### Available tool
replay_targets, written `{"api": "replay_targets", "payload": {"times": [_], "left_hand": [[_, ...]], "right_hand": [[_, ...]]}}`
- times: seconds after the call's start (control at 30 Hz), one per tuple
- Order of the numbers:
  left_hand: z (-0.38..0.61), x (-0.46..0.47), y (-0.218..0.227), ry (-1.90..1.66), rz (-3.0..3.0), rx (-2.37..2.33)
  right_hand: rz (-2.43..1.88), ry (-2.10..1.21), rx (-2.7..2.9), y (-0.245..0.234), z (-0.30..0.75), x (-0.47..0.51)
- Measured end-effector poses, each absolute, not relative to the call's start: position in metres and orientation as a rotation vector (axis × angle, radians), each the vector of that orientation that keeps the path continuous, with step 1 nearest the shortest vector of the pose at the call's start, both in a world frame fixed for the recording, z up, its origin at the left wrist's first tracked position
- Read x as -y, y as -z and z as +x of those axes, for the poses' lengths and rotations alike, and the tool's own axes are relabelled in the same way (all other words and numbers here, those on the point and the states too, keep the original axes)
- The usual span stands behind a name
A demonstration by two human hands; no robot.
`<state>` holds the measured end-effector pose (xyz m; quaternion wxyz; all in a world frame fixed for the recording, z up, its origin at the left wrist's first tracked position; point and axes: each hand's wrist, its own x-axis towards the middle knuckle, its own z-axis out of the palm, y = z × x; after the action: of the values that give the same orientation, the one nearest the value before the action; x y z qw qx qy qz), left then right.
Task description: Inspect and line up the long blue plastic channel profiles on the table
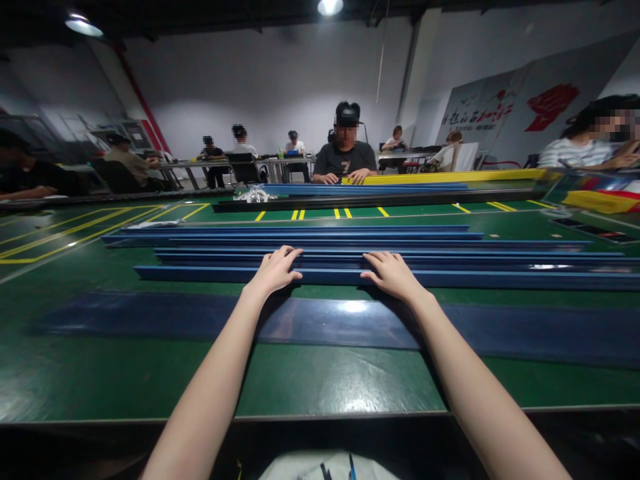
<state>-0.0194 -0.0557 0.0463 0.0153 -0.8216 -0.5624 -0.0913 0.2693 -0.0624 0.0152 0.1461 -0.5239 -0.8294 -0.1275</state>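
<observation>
Long blue plastic channel strips lie side by side across the green table. Over the nearest blue channel strip (pixel 330 276) reach both hands, a short stretch apart. My left hand (pixel 278 269) grips it left of the middle, thumb on the near side and fingers bent over towards the far side. To the right, my right hand (pixel 390 272) holds the same strip in a mirrored way. The fingertips are partly lost among the strips behind. Closer to me, a flat, glossy, see-through bluish strip (pixel 330 323) lies under my forearms.
Further blue strips (pixel 320 236) lie just beyond. Across the green table (pixel 310 380) are a black strip (pixel 380 198), a crumpled clear plastic bag (pixel 256 194) and a yellow strip (pixel 450 177). A person (pixel 346 157) sits opposite; a phone-like dark object (pixel 595 230) lies at right.
</observation>
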Motion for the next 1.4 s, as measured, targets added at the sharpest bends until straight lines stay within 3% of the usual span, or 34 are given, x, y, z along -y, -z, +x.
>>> {"api": "replay_targets", "payload": {"times": [1.4], "left_hand": [[-0.021,0.041,-0.014,0.346,-2.408,1.687]], "right_hand": [[-1.467,0.448,2.235,0.002,0.263,0.05]]}}
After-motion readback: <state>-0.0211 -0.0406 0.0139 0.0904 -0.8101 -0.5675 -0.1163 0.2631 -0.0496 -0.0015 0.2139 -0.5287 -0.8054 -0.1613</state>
